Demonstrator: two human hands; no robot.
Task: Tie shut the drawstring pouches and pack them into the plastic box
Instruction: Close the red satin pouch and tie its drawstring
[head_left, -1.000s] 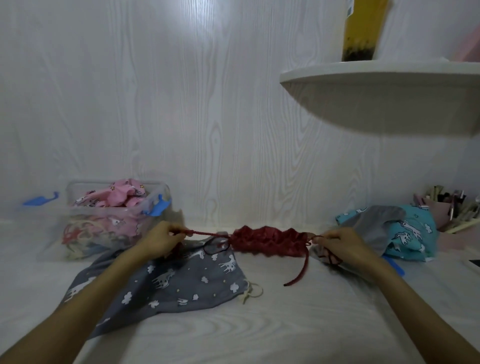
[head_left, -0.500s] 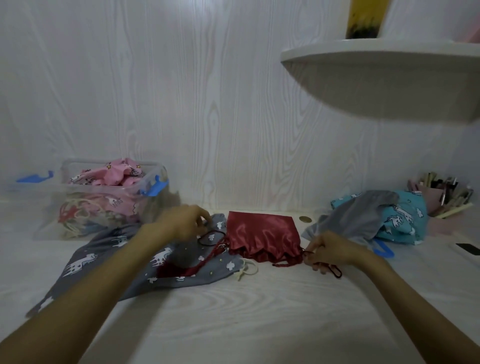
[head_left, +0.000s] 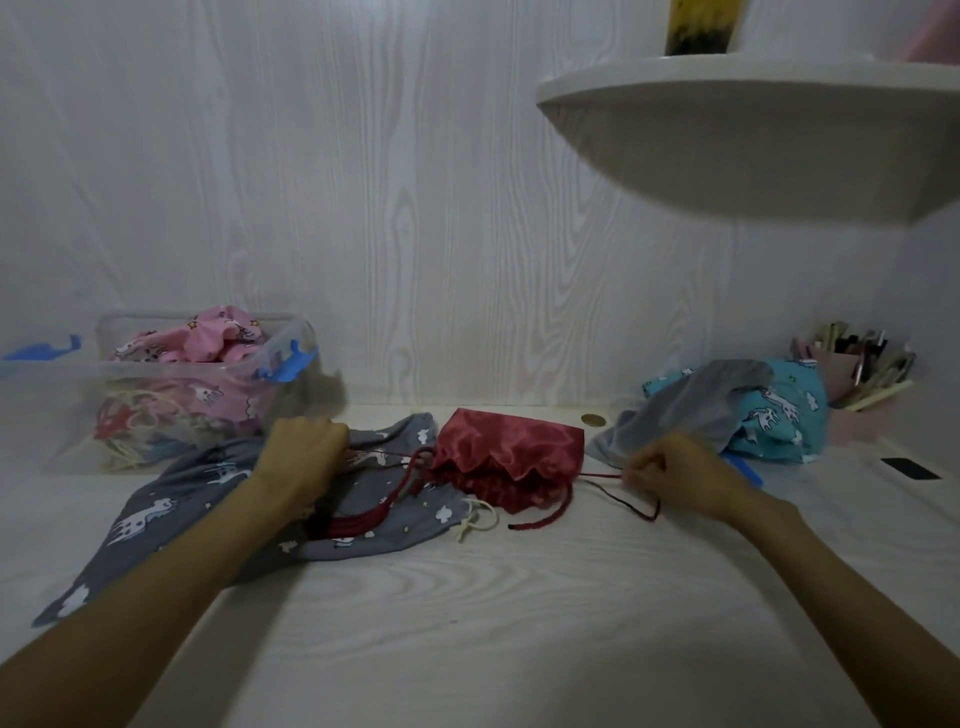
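Both bare forearms extend forward from the lower corners, converging slightly; left hand (head_left: 304, 449) is curled into a loose fist, knuckles up, grip closed, contents not visible; right hand (head_left: 675, 475) is fisted, thumb and forefinger pinched together, wrist low over the tabletop (head_left: 467, 623).

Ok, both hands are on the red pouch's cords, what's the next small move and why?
Probably cross the two cord ends over the pouch mouth to start a knot. The red pouch is already gathered, the left hand and right hand each pinch a cord, and no knot shows yet.
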